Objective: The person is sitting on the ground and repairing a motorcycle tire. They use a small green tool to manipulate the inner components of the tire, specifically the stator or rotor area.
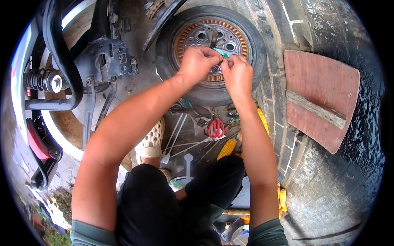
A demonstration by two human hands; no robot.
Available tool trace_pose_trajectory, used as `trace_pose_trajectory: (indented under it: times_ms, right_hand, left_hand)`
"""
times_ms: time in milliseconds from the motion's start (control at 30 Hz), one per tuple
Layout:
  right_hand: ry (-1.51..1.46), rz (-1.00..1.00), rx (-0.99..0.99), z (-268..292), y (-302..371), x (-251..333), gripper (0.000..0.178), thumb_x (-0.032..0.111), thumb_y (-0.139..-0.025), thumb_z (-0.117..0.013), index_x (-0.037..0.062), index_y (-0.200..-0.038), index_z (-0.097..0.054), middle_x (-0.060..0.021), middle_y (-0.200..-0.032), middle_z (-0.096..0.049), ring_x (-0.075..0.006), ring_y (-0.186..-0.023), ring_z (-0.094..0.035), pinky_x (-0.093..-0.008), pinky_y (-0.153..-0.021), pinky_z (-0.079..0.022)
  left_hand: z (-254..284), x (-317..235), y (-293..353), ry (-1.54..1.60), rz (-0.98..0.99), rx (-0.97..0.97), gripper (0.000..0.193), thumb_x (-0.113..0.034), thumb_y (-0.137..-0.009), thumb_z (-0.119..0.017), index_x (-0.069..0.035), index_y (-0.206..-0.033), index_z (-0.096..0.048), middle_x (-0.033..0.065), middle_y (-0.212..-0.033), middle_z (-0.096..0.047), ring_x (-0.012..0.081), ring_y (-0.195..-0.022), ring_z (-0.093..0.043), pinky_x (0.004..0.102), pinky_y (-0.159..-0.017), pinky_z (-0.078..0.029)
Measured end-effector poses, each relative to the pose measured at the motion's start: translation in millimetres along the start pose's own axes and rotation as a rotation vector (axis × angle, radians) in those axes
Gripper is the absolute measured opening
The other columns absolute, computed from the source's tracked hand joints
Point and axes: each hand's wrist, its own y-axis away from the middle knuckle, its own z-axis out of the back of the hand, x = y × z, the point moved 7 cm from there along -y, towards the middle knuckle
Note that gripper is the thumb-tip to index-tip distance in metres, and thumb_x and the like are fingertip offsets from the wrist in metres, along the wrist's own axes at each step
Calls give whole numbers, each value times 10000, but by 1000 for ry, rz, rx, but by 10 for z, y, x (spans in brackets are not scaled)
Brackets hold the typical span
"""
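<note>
A wheel hub motor, its ring of copper windings (181, 39) and grey metal core in view, lies flat inside a black tyre (254, 49). A dark shaft (214, 37) rises from its middle. Over its near half, my left hand (198, 63) and my right hand (239, 76) meet, thumbs and fingers pinched together. A small shiny green strip (222, 52) shows at the fingertips, angled from beside the shaft toward my right hand. My right fingers close at its lower end. What my left fingertips pinch is too small to make out.
Red-handled scissors (216, 128), white cable ties (176, 130) and loose tools lie below the tyre. Corn cobs (226, 149) are near my knee. A motorbike frame with a metal bracket (110, 57) stands left. A reddish board (322, 92) leans on the right wall.
</note>
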Motion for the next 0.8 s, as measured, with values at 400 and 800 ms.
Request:
trace_pose_trajectory:
  times_ms: [400,800]
  right_hand:
    - [-172,-108,-59,125,69,-96,106,126,-875,-758,31,-919,-770,-130,-895,-721,-294,-754,-724,-400,-718,-568]
    - [-157,-74,-33,62,218,51,129,135,-880,-763,25,-947,-763,-135,-904,-700,-317,-780,-720,-420,-728,-568]
  left_hand:
    - [17,-11,-48,-102,-154,104,205,-92,-929,-727,14,-1097,-779,93,-996,-709,129,-826,-653,289,-731,-538]
    - [-18,63,-99,-46,-186,125,206,-45,-890,-735,-14,-1085,-795,88,-992,-700,130,-853,-667,289,-757,-554]
